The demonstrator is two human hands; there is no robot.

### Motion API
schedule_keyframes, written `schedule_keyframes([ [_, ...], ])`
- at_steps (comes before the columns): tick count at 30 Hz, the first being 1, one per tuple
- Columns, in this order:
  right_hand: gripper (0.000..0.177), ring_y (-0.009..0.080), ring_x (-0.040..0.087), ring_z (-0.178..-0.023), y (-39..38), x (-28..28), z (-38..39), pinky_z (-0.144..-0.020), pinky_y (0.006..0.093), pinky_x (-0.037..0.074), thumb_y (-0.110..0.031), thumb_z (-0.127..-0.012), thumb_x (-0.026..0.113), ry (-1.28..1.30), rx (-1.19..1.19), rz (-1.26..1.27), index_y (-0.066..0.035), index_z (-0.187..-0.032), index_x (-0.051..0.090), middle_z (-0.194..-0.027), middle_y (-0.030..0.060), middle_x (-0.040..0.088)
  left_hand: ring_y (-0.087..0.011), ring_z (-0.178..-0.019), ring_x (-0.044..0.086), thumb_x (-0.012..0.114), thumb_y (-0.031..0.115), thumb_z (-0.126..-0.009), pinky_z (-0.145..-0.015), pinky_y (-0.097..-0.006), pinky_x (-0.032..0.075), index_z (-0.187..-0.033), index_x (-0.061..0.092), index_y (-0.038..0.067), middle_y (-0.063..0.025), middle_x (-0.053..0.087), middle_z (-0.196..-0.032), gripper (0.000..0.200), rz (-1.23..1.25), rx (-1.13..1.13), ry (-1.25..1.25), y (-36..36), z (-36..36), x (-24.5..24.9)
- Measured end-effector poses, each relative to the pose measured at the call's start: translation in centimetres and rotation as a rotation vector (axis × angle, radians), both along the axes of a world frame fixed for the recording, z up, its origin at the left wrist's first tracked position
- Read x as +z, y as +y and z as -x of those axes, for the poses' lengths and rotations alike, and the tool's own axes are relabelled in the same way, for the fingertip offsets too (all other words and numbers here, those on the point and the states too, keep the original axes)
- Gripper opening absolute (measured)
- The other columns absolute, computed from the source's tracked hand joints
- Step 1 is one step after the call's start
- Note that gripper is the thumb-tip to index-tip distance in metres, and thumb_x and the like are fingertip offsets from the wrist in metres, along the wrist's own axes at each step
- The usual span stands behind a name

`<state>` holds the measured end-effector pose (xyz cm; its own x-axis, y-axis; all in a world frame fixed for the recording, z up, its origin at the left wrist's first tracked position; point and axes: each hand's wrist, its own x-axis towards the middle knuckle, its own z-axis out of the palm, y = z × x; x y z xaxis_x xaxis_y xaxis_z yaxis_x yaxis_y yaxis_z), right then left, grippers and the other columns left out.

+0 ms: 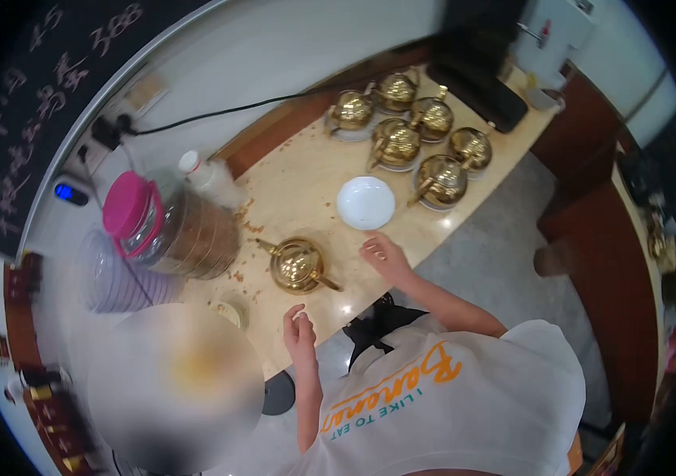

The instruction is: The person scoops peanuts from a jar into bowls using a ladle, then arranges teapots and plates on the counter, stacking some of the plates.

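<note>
- Well, a single golden teapot (296, 266) stands upright on the pale counter (306, 182), its handle pointing toward the person and its spout toward the jar.
- The left hand (300, 329) hovers at the near edge of the counter, just short of that teapot and not touching it. Its fingers are curled in toward the thumb, and I cannot tell whether they pinch anything.
- The right hand (385, 255) rests on the counter edge, knuckles up and fingers loosely bent, gripping nothing. It lies between the teapot and a white dish (365, 202), near both but clear of each.
- The dish sits empty, face up, just beyond the right hand.
- A big glass jar (183, 234) with a pink lid lies tilted beside the teapot (on the spout side), and a clear bottle (209, 178) with a white cap is right behind it.
- Brown crumbs (252, 228) are scattered around the jar and the teapot.
- Six more golden teapots (396, 143) cluster at the far end of the counter, well apart from both hands.
- A black cable (219, 113) runs along the wall behind.
</note>
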<state>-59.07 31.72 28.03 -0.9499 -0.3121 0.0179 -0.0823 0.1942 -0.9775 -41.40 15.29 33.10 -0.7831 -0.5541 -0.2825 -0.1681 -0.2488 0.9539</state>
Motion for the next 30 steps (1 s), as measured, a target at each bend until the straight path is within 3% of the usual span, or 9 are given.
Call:
schedule_keyframes([
  [6, 0.045, 0.0126, 0.059, -0.080, 11.9, -1.3, 4.2, -0.075, 0.0248, 0.046, -0.011, -0.084, 0.059, -0.030, -0.476, 0.097, -0.004, -0.126, 0.044, -0.091, 0.0086, 0.063, -0.0003, -0.049, 0.030, 0.048, 0.015, -0.092, -0.044, -0.0171, 0.023, -0.108, 0.051, 0.005, 0.0076, 0.035, -0.058, 0.020, 0.052, -0.161, -0.032, 1.7, 3.6, 1.2],
  [11, 0.043, 0.0150, 0.058, -0.088, 19.5, -1.4, 9.2, -0.077, 0.0269, 0.045, -0.018, -0.084, 0.061, 0.002, -0.688, 0.066, -0.002, -0.122, 0.047, -0.095, 0.0108, 0.062, -0.0031, -0.054, 0.040, 0.047, 0.021, -0.093, -0.051, -0.0188, 0.032, -0.106, 0.052, 0.004, 0.0045, 0.043, -0.059, 0.021, 0.016, -0.282, 0.017, 7.1, 8.0, 1.4],
  [12, 0.044, 0.0166, 0.057, -0.092, 20.7, -1.1, 10.6, -0.080, 0.0277, 0.045, -0.019, -0.085, 0.061, 0.009, -0.693, 0.088, -0.001, -0.122, 0.047, -0.100, 0.0124, 0.061, -0.0083, -0.070, 0.052, 0.045, 0.023, -0.094, -0.066, -0.0226, 0.040, -0.113, 0.050, 0.003, -0.0025, 0.056, -0.073, 0.027, 0.040, -0.374, -0.006, 7.9, 8.8, 1.1],
  [15, 0.046, 0.0221, 0.053, -0.106, 24.2, -2.1, 16.3, -0.090, 0.0306, 0.041, -0.022, -0.086, 0.059, 0.099, -0.695, 0.114, 0.001, -0.124, 0.046, -0.114, 0.0167, 0.056, -0.0145, -0.096, 0.055, 0.045, 0.023, -0.094, -0.085, -0.0274, 0.041, -0.123, 0.046, 0.003, -0.0103, 0.061, -0.100, 0.035, 0.033, -0.357, 0.051, 13.3, 13.1, 0.5],
  [16, 0.047, 0.0240, 0.051, -0.111, 25.5, -2.8, 18.4, -0.093, 0.0316, 0.040, -0.023, -0.086, 0.059, 0.140, -0.692, 0.114, 0.001, -0.124, 0.046, -0.118, 0.0180, 0.053, -0.0206, -0.120, 0.043, 0.042, 0.021, -0.094, -0.100, -0.0312, 0.030, -0.133, 0.036, 0.001, -0.0156, 0.047, -0.128, 0.044, 0.026, -0.419, 0.034, 14.9, 14.6, 0.3],
  [20, 0.052, 0.0281, 0.042, -0.122, 28.8, -1.3, 25.3, -0.100, 0.0343, 0.032, -0.024, -0.087, 0.058, 0.205, -0.480, 0.012, 0.005, -0.127, 0.042, -0.129, 0.0209, 0.045, -0.0230, -0.132, 0.026, 0.038, 0.021, -0.095, -0.106, -0.0303, 0.020, -0.138, 0.024, -0.003, -0.0156, 0.027, -0.143, 0.051, 0.150, -0.435, -0.011, 21.8, 21.7, -1.3],
  [24, 0.052, 0.0264, 0.041, -0.122, 31.1, -0.1, 29.2, -0.101, 0.0326, 0.031, -0.022, -0.087, 0.058, 0.274, -0.211, -0.134, 0.006, -0.127, 0.041, -0.129, 0.0210, 0.044, -0.0223, -0.129, 0.030, 0.038, 0.021, -0.095, -0.105, -0.0299, 0.022, -0.136, 0.027, -0.003, -0.0154, 0.031, -0.141, 0.049, 0.115, -0.219, -0.043, 26.6, 26.0, -3.7],
  [28, 0.055, 0.0222, 0.043, -0.118, 32.1, -1.3, 32.4, -0.099, 0.0288, 0.031, -0.021, -0.089, 0.055, 0.220, 0.063, -0.021, 0.004, -0.133, 0.034, -0.127, 0.0186, 0.045, -0.0216, -0.125, 0.034, 0.039, 0.021, -0.095, -0.103, -0.0295, 0.025, -0.135, 0.030, -0.003, -0.0151, 0.035, -0.138, 0.048, 0.111, -0.013, -0.001, 27.6, 29.1, -4.8],
  [30, 0.055, 0.0209, 0.043, -0.117, 32.2, -1.9, 34.1, -0.098, 0.0281, 0.031, -0.022, -0.090, 0.053, -0.006, 0.157, 0.043, 0.001, -0.135, 0.031, -0.125, 0.0176, 0.046, -0.0213, -0.124, 0.036, 0.039, 0.022, -0.095, -0.102, -0.0293, 0.026, -0.134, 0.032, -0.003, -0.0150, 0.037, -0.136, 0.047, 0.123, 0.057, 0.024, 27.5, 30.7, -5.4],
])
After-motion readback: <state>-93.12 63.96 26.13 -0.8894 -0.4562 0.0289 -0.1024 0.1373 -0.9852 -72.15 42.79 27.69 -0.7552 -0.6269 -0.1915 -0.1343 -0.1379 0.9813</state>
